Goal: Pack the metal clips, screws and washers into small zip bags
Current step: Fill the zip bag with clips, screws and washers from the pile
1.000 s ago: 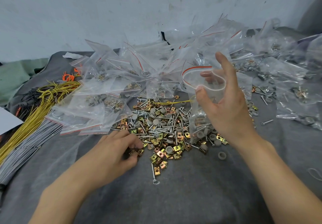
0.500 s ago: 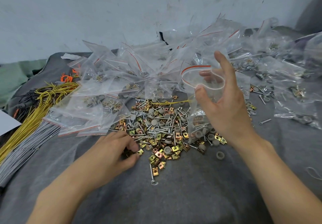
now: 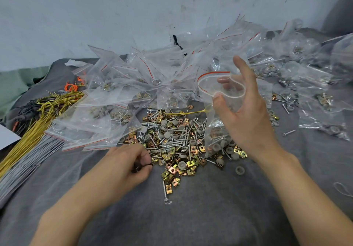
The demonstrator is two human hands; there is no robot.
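Two hands engaged | your right hand (image 3: 246,123) grips the zip bag (image 3: 212,119) by its open rim, above the pile (image 3: 177,140) | your left hand (image 3: 129,161) pinches metal clips (image 3: 142,166) at the pile edge | clips likely stiff, light, slippery: pinch flat faces; film limp.

Soft, even, rather cool light falls from above, leaving only faint shadows on the grey cloth (image 3: 210,219) under the left hand (image 3: 128,165) and the right hand (image 3: 246,123) and round the heap of screws (image 3: 177,140). The clear bags (image 3: 133,85) behind the heap catch pale glints that wash out their contents. The wide lens bows the wall (image 3: 95,16) above the heap and stretches both forearms (image 3: 309,200) toward the lower corners; the bags far right of the heap look soft.
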